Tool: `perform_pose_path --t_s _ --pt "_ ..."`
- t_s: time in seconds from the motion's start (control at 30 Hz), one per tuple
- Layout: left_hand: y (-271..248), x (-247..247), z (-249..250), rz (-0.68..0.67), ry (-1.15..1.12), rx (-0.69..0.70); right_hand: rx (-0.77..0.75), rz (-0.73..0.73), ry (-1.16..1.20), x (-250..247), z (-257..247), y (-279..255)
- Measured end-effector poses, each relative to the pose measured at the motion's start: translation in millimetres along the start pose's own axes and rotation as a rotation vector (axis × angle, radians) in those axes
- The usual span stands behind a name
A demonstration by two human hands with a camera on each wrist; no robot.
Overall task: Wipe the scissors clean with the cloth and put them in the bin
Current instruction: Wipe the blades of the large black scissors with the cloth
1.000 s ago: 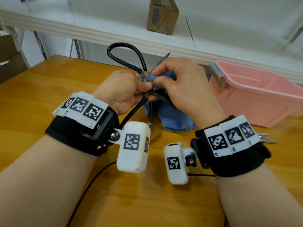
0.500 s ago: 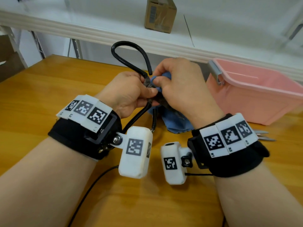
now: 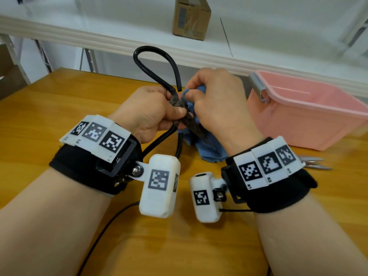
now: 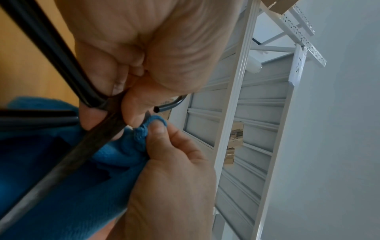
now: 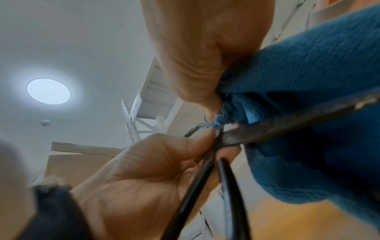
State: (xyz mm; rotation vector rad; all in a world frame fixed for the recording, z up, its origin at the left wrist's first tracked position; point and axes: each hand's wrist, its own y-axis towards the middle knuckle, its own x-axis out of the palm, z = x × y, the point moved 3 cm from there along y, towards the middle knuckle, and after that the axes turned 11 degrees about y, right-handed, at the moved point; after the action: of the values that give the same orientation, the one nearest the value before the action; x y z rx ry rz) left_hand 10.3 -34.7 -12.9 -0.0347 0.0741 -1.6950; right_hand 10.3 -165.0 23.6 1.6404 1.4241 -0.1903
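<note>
Black-handled scissors [image 3: 157, 70] with dark blades are held above the wooden table, one handle loop pointing up and away. My left hand [image 3: 151, 110] pinches them at the pivot, thumb and fingers curled round the metal [image 4: 98, 134]. My right hand [image 3: 215, 102] pinches a blue cloth [image 3: 207, 148] bunched against the blades near the pivot. The left wrist view shows the cloth [image 4: 86, 178] folded under a blade. In the right wrist view a blade [image 5: 287, 126] crosses the cloth [image 5: 320, 81]. The pink bin [image 3: 310, 116] stands to the right.
A second pair of metal scissors [image 3: 314, 163] lies on the table behind my right wrist, in front of the bin. A white shelf with a cardboard box [image 3: 191, 16] runs along the back. A black cable [image 3: 103, 234] trails over the table [image 3: 39, 108] near me.
The scissors have turned so the handle loop stands more upright and the blade tip that pointed up is now hidden. My right hand slid the cloth toward the pivot.
</note>
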Motion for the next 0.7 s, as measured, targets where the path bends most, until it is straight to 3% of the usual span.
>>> perform_pose_path --t_s 0.07,0.23,0.4,0.7 --pt "-0.1 3.5 0.2 -0.018 -0.009 -0.009 0.006 0.054 0.009 -3.9 6.4 1.9" --pt "0.2 3.2 1.3 -0.064 -0.111 -0.033 0.066 0.029 0.207 -13.8 11.3 6.9" --pt "4.2 -6.5 0.9 -0.017 -0.177 -0.048 0.122 0.162 0.249 -37.5 25.5 13.3" --pt "2.2 -4.5 3.4 0.032 -0.087 -0.044 0.056 0.094 0.235 -21.6 10.4 8.0"
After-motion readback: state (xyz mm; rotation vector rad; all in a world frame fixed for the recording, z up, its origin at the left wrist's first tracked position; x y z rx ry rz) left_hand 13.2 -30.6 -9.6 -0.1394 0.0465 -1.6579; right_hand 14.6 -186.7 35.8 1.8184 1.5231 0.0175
